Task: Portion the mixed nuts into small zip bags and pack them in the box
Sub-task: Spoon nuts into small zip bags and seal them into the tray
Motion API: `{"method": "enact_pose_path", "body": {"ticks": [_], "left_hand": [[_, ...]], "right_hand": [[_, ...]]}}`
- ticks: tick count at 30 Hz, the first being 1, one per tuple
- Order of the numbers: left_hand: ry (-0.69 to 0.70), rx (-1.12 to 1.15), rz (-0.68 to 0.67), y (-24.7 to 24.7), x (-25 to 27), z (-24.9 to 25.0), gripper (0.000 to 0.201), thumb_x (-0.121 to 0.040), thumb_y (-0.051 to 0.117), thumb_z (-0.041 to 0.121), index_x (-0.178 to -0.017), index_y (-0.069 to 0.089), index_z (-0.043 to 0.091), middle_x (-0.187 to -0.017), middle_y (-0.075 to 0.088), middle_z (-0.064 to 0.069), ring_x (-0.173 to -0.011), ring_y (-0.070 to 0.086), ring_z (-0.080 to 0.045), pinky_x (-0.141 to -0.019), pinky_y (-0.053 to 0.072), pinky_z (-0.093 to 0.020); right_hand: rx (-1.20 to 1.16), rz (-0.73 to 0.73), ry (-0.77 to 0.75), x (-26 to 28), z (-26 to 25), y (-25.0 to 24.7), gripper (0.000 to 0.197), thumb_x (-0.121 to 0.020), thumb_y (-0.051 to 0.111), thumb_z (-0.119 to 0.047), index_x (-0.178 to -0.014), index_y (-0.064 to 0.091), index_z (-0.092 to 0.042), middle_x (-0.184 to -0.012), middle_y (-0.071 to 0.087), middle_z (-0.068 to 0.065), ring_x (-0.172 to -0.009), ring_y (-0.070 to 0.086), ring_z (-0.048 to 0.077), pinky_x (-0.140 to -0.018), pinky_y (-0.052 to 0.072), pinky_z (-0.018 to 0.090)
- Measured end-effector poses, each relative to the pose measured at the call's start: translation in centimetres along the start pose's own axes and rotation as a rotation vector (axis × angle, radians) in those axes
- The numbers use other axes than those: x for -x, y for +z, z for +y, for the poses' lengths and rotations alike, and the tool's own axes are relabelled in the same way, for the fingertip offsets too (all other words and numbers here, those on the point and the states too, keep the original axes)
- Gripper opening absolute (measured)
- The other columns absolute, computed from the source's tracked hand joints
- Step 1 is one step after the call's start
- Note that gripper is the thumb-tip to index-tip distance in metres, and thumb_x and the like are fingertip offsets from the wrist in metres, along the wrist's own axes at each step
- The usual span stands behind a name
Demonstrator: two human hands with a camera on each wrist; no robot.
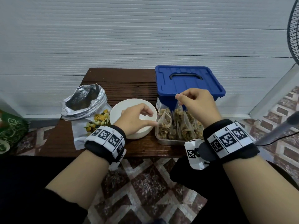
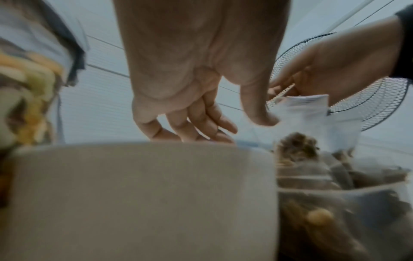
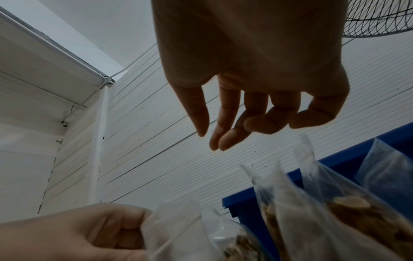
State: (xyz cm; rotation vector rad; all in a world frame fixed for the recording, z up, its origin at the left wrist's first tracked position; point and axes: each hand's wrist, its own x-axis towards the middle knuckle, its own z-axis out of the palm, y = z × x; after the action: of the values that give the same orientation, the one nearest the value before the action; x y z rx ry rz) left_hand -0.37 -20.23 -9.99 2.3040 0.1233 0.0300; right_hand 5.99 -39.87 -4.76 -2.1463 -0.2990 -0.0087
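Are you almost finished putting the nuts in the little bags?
Nearly, it seems. Several filled zip bags already stand in the clear tray, and the white bowl looks empty. The left hand touches the leftmost bag; the right hand is above another. The blue box has its lid on, so packing remains.

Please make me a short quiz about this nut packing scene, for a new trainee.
1. True or false: the lid is closed on the blue box.
2. What stands between the foil nut bag and the clear container of filled zip bags? A) white bowl B) fan C) blue box
3. Which hand is above the bowl?
Key: 1 true; 2 A; 3 the left hand.
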Motion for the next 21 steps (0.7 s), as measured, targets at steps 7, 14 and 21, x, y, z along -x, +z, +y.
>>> {"method": "enact_pose_path", "body": {"ticks": [7, 14, 21], "left_hand": [[-0.269, -0.359, -0.166, -0.9, -1.7, -2.0, 0.062, -0.086, 0.069, 0.033, -0.14, 0.043, 0.015, -0.14, 0.049, -0.006, -0.127, 0.046, -0.022, -0.106, 0.038, -0.037], [-0.315, -0.51, -0.359, 0.6, -2.7, -2.0, 0.067, -0.095, 0.055, 0.038, -0.151, 0.024, 0.019, -0.153, 0.033, -0.005, -0.139, 0.032, -0.025, -0.112, 0.026, -0.033], [-0.303, -0.439, -0.282, 0.6, -2.8, -2.4, 0.046, -0.089, 0.064, 0.024, -0.134, 0.052, 0.022, -0.129, 0.059, 0.0, -0.121, 0.05, -0.018, -0.103, 0.036, -0.027]], "right_hand": [[-0.008, 0.004, 0.012, 0.1, -0.1, 0.1, 0.017, -0.086, 0.064, -0.037, -0.075, 0.068, -0.025, -0.079, 0.068, -0.008, -0.084, 0.063, 0.01, -0.085, 0.052, 0.038], [0.017, -0.01, 0.023, 0.4, 0.0, 0.1, 0.017, -0.085, 0.064, -0.039, -0.075, 0.068, -0.025, -0.081, 0.069, -0.008, -0.084, 0.063, 0.009, -0.087, 0.052, 0.039], [0.04, -0.024, 0.02, 0.5, 0.0, 0.2, 0.016, -0.086, 0.063, -0.04, -0.077, 0.068, -0.027, -0.08, 0.067, -0.009, -0.084, 0.061, 0.009, -0.09, 0.05, 0.044]]}}
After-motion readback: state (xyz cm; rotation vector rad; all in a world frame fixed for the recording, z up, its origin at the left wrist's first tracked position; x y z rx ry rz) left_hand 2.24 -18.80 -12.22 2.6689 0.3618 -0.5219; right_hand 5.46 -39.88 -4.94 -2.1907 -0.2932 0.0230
